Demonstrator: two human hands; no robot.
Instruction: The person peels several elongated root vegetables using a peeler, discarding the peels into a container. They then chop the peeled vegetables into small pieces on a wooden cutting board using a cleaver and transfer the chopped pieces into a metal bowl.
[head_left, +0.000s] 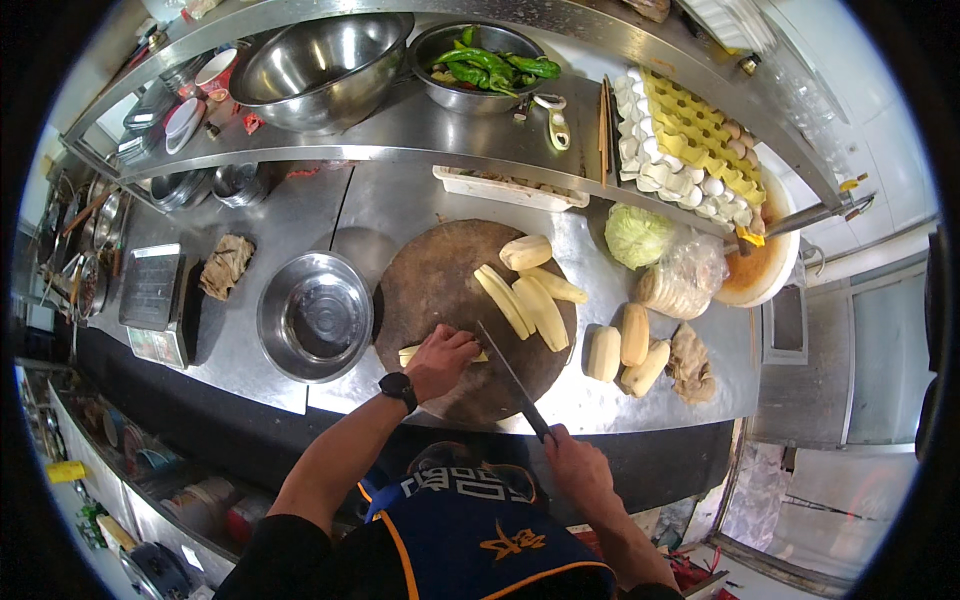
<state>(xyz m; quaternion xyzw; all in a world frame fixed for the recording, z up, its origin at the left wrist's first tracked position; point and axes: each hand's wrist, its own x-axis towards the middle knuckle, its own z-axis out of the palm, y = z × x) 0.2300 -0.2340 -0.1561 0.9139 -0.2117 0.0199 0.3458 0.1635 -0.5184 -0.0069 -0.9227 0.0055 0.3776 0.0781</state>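
Note:
My left hand (444, 361) presses down on pale peeled vegetable strips (409, 355) on the round wooden chopping board (427, 270); their ends show on both sides of the fingers. In my right hand (576, 459) is the handle of a knife (514, 379), its blade pointing away from me, with the tip just right of my left fingers. Long cut slabs (541, 311) and a short peeled piece (525, 253) lie on the board's right part. Several peeled pieces (604, 354) rest on the steel table right of the board.
A steel bowl (289, 322) stands left of the board, with a scale (154, 289) and crumpled brown cloth (227, 266) beyond. A cabbage (639, 235), a plastic bag (686, 277) and another cloth (691, 363) are at right. A steel shelf (375, 152) crosses behind, holding bowls and egg trays (697, 150).

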